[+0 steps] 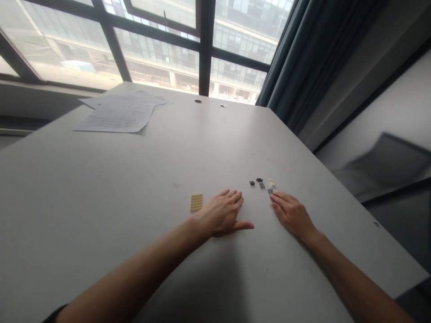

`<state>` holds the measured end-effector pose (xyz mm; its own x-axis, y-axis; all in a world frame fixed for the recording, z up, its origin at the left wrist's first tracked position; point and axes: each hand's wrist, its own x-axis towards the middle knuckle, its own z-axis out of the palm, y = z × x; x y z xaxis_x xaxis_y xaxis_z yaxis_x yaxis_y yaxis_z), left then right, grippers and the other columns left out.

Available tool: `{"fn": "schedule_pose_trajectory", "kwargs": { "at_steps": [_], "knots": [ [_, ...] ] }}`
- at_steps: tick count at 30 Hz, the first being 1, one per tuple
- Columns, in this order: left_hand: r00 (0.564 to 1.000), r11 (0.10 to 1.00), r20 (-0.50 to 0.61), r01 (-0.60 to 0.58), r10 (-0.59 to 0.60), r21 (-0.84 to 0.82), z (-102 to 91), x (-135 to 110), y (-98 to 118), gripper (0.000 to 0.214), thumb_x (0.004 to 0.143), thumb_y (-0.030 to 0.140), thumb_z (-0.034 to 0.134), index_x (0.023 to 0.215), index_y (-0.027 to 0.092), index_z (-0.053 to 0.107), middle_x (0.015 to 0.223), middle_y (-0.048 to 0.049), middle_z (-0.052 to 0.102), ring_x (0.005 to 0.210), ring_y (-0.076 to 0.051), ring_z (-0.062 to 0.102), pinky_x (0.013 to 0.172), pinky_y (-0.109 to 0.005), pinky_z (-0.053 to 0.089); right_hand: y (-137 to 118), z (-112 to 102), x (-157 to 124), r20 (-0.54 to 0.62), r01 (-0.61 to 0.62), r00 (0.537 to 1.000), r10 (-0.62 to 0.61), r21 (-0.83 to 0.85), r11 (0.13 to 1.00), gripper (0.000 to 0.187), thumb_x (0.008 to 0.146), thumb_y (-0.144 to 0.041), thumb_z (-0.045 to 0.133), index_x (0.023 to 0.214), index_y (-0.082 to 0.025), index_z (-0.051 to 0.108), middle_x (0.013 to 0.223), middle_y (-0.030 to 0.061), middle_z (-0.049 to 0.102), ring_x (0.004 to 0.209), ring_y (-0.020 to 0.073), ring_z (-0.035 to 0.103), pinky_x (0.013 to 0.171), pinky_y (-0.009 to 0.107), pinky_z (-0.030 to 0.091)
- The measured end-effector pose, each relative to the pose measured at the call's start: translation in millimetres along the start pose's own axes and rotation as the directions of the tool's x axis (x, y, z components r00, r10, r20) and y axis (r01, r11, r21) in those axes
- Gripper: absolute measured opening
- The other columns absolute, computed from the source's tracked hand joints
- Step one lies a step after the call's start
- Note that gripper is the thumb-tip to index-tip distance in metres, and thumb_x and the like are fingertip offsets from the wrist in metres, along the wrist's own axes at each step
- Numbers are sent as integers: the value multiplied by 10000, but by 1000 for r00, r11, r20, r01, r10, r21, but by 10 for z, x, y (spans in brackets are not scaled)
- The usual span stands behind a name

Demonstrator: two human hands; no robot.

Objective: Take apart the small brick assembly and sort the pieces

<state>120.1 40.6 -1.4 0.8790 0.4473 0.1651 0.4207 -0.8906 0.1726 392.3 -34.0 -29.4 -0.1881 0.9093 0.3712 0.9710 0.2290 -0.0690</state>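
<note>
Tan and flat, a single studded building plate (196, 202) lay on the pale grey table (101, 188), oblong, with rows of small studs on top. It sat just beside the left hand (222, 213), at the knuckle side, close to touching it.

The left hand rested palm down on the table, fingers straight and close together, thumb stretched out to the right, holding nothing. The right hand (291, 213) also lay flat and spread, empty, with its fingers pointing up and left toward a loose cluster of small pieces (261, 184). Five pieces could be counted there, though they were tiny: two dark ones, two grey ones and one white one. The nearer grey piece (270, 191) lay right at the right hand's fingertips; whether it was touched could not be told.

Both hands were near each other, with bare table between them.

Farther off, near the far left corner, several overlapping sheets of printed paper (117, 114) lay on the table. Beyond the table stood a large window (168, 49) with dark frames and, to its right, a dark blue-grey curtain (303, 63).
</note>
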Motion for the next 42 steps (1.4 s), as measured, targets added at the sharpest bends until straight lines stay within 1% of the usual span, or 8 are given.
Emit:
{"fn": "schedule_pose_trajectory", "kwargs": {
  "at_steps": [8,18,23,27,30,35,39,42],
  "knots": [
    [993,998,-94,-66,66,0,341,579,378,943,796,777,279,1291,-3,471,1342,-255,481,1264,-330,432,1063,-406,290,18,-1,-9,-17,28,999,-27,27,999,321,931,-251,426,1161,-181,639,1188,93,641,1114,222,582,991,420,465],
    [983,997,-162,-80,82,18,344,655,393,892,813,743,331,1336,27,422,1392,-232,441,1319,-319,373,1109,-419,218,13,22,-4,-56,40,998,-36,69,997,329,938,-261,415,1184,-173,614,1186,104,637,1122,226,572,995,436,459],
    [982,1000,-186,-12,13,7,-39,296,-18,801,879,674,292,1389,61,365,1453,-190,380,1370,-285,313,1137,-414,216,9,-10,-6,-102,11,995,-4,75,997,343,933,-256,424,1223,-158,578,1234,122,596,1165,242,531,1016,458,430],
    [982,998,-179,65,-60,21,-328,-325,-551,666,919,579,351,1404,123,362,1446,-149,408,1345,-254,366,1131,-428,267,-74,-88,-15,-138,2,990,12,101,995,326,930,-266,426,1193,-177,597,1184,118,616,1111,246,560,983,457,456],
    [982,995,-167,95,-92,9,-352,-824,-821,609,917,525,413,1417,181,360,1431,-122,437,1328,-253,396,1124,-445,291,-276,-136,-10,-105,51,994,-38,120,992,336,925,-265,433,1213,-186,586,1183,117,616,1120,251,561,977,453,463],
    [996,999,-82,-29,27,-19,-183,-1244,-798,702,874,568,462,1451,202,300,1452,-116,403,1346,-275,365,1142,-453,257,-898,-134,74,24,180,982,-186,166,970,381,917,-283,467,1268,-154,541,1227,135,596,1147,250,542,983,441,464],
    [997,997,-43,-70,69,-12,-128,-1237,-665,782,861,598,459,1477,180,218,1495,-129,316,1385,-280,285,1148,-443,229,-1351,-58,174,122,249,954,-275,196,949,439,911,-325,485,1290,-106,517,1286,154,562,1196,272,497,1026,445,424],
    [999,999,9,-53,53,9,-124,-1189,-646,774,878,605,415,1481,174,195,1510,-126,278,1396,-266,261,1154,-422,195,-1491,3,217,153,256,946,-286,188,948,470,910,-347,485,1296,-80,509,1307,168,545,1214,286,477,1039,451,403]
  ]
}}
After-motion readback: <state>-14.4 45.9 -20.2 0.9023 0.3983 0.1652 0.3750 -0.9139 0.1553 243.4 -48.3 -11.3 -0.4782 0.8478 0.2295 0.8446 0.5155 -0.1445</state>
